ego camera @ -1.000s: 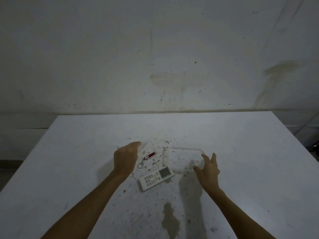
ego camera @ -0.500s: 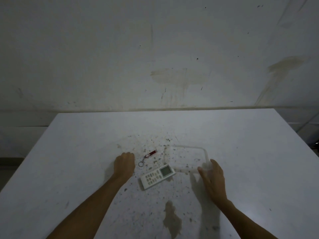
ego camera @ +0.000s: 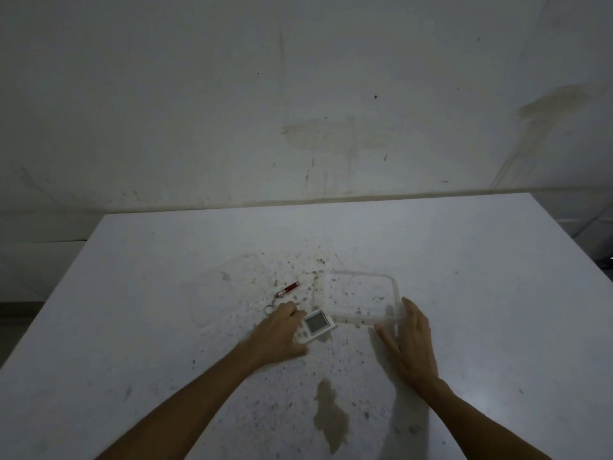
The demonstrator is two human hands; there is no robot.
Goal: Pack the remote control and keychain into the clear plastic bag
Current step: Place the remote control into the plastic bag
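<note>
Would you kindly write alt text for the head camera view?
A person's left hand covers the near end of a white remote control on a speckled white table, while the right hand touches a clear plastic bag. A red keychain lies just beyond the left hand.

No text, label, brand or number can be read. The remote control (ego camera: 317,325) shows a grey screen and rows of buttons, but any markings on them are too small and blurred to make out.
</note>
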